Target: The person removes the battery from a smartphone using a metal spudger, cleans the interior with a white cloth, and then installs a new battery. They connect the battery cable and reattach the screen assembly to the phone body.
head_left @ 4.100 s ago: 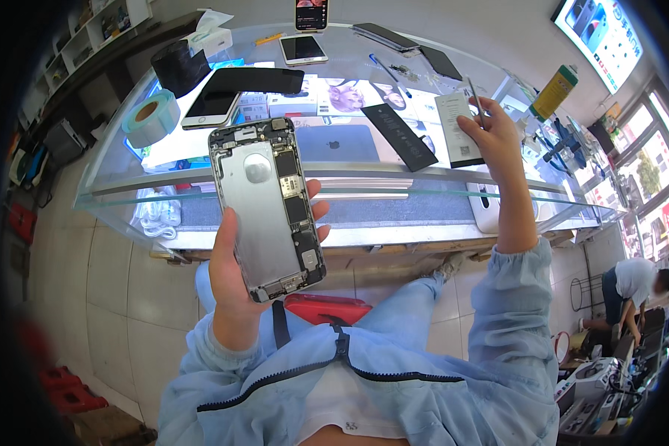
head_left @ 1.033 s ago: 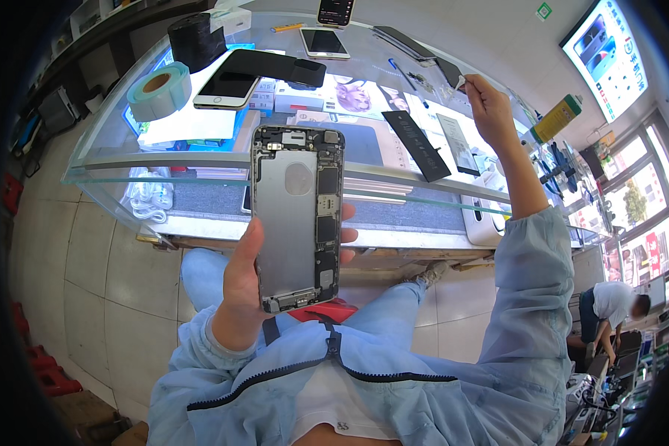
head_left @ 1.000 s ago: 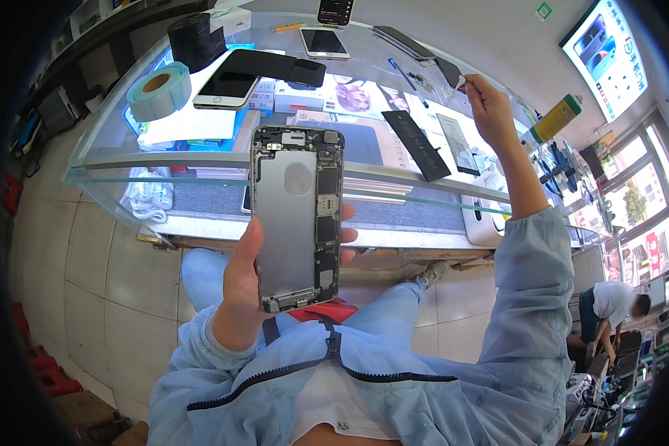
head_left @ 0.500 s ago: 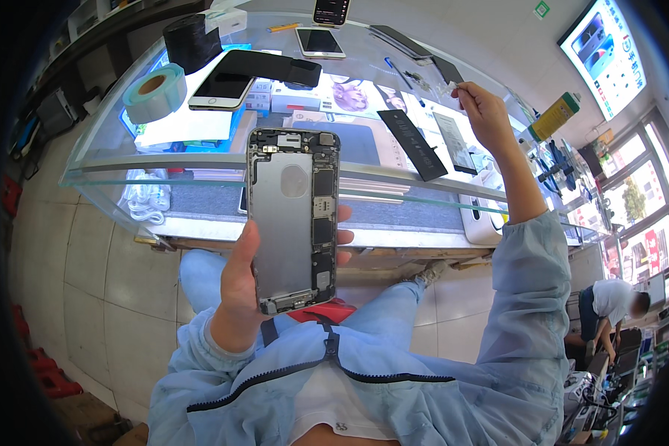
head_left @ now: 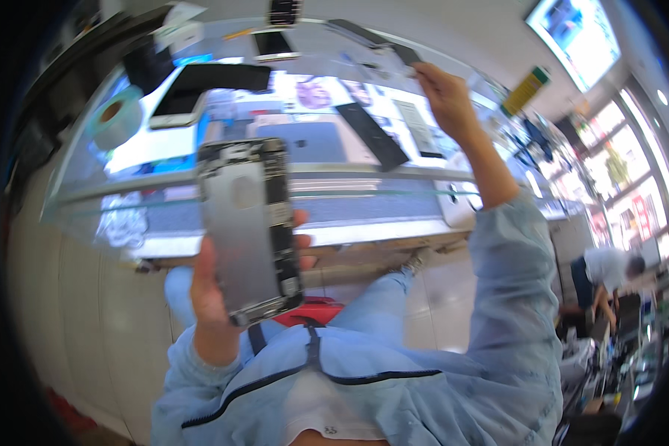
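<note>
My left hand (head_left: 209,301) grips an opened phone body (head_left: 238,238), tilted upright in front of me, thumb along its left edge and fingers round the right. Its battery bay is bare grey metal, with circuit boards down the right side. Reaching out over the glass counter, my right hand (head_left: 450,104) has its fingertips pinched together; blur hides whatever is between them. Near that hand lie a black phone battery (head_left: 370,135) and a second, paler-faced battery (head_left: 418,128). A dark flat piece (head_left: 405,54) rests just beyond the fingertips.
On the glass counter's left are a tape roll (head_left: 116,119), a white-framed phone (head_left: 172,117) and a black screen panel (head_left: 234,76). Another white phone (head_left: 273,44) lies farther back. A yellow bottle (head_left: 525,92) stands at the right; another person (head_left: 606,271) bends over beyond it.
The whole view has shifted and blurred, so the counter and both hands appear farther left. The left hand still holds the phone body; the whitish bit at my right fingertips no longer shows clearly.
</note>
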Motion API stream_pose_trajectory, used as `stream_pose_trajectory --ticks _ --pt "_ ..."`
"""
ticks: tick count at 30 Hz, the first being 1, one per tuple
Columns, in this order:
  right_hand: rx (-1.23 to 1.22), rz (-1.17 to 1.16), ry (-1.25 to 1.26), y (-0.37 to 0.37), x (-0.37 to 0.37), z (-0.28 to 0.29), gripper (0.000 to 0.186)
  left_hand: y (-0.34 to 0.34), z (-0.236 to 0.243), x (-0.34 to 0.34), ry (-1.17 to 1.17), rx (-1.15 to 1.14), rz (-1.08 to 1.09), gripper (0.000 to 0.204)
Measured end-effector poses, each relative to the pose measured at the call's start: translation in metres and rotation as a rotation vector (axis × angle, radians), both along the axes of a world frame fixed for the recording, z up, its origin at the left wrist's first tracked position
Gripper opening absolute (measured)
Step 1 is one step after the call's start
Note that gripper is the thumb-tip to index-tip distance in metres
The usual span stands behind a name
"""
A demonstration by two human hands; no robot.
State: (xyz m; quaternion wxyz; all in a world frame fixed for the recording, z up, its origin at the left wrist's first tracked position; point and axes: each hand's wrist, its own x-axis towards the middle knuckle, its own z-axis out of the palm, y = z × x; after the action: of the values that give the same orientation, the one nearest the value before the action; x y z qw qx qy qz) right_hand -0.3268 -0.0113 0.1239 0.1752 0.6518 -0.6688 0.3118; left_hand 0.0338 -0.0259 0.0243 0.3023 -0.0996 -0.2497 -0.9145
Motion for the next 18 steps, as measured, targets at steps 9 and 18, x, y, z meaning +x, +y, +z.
stream_pose_trajectory --ticks 9,18 --pt "-0.086 -0.047 0.118 -0.015 0.0 -0.008 0.016 -0.006 -0.006 0.004 0.005 -0.007 -0.016 0.076" --pt "-0.014 -0.077 0.079 -0.014 -0.017 -0.021 0.017 -0.006 -0.008 0.003 -0.022 -0.045 -0.007 0.074"
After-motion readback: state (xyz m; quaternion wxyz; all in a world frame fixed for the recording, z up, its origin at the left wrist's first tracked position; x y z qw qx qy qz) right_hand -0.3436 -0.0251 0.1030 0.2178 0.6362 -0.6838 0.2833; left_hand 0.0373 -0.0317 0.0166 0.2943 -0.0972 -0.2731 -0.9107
